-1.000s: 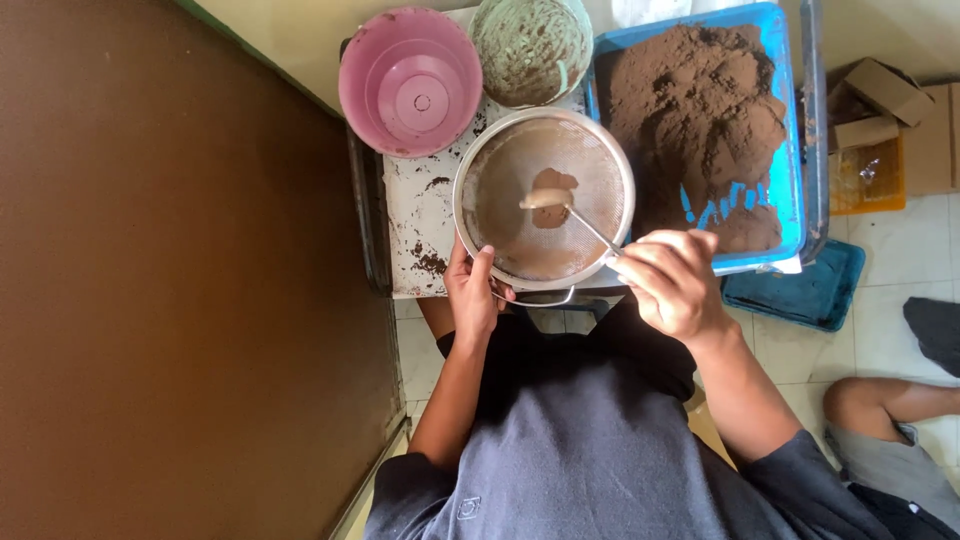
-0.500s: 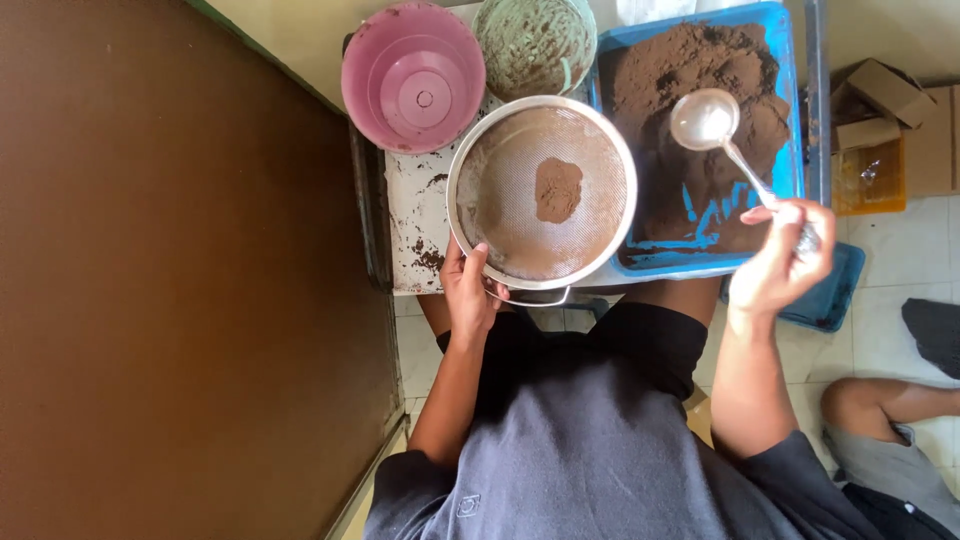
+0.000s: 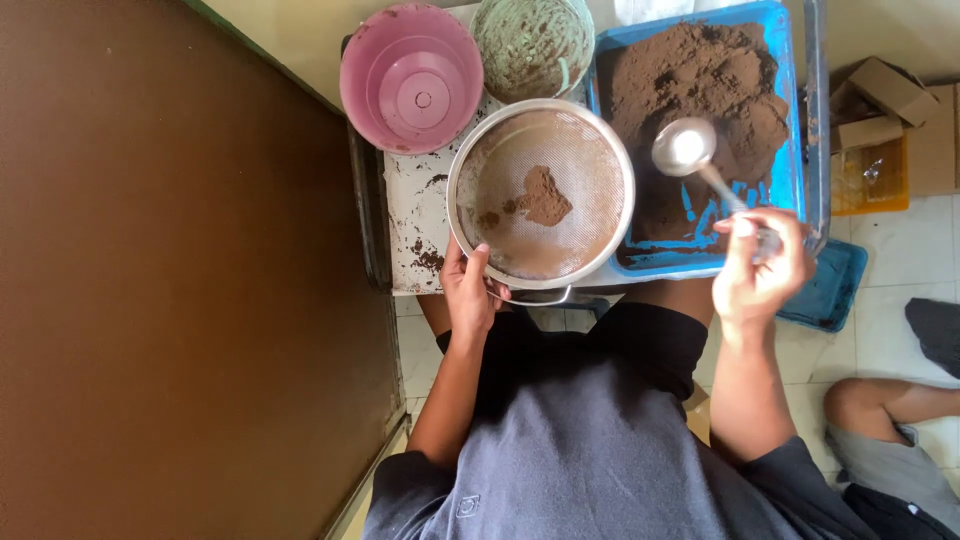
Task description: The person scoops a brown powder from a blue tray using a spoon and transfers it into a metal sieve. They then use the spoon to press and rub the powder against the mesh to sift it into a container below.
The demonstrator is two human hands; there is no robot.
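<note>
My left hand [image 3: 470,290] grips the near rim of a round metal sieve [image 3: 480,150] that holds a small clump of brown soil [image 3: 545,197] on its mesh. My right hand [image 3: 760,270] holds the handle of a metal ladle [image 3: 684,147]. The ladle's empty bowl hovers over the heap of brown soil [image 3: 700,80] in a blue plastic tray [image 3: 790,130], to the right of the sieve.
A pink plastic pot [image 3: 412,75] and a green, soil-smeared pot [image 3: 532,45] stand beyond the sieve on a white soiled board [image 3: 415,215]. A brown door [image 3: 170,280] fills the left. Cardboard boxes [image 3: 880,100] and another person's knee [image 3: 870,400] lie at right.
The ladle left the sieve after dropping soil there and swung right over the blue tray, then lowered toward the soil heap. My left hand stayed on the sieve rim.
</note>
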